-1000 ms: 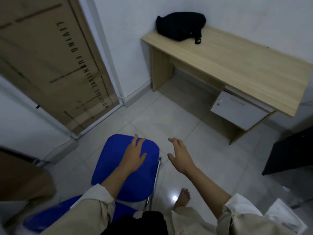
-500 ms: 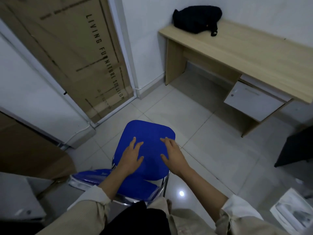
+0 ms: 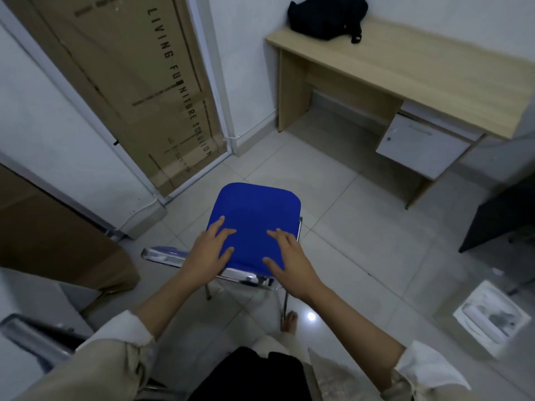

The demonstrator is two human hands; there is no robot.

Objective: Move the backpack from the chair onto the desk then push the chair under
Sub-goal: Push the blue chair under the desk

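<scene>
On the blue chair (image 3: 254, 224) in front of us, both hands now lie flat: a second ago only our left hand (image 3: 210, 253) was on it, and the right hand (image 3: 289, 259) has since come over to join it. Fingers spread, palms pressing the padding, nothing pinched. The backpack (image 3: 325, 17) already sits on the desk (image 3: 419, 68), at its far left corner against the wall, so we judge only the push remains. The chair stands well apart from the desk, with open grey floor tiles (image 3: 333, 198) between. A tall cardboard box (image 3: 124, 76) leans on the left wall, clear of our path.
</scene>
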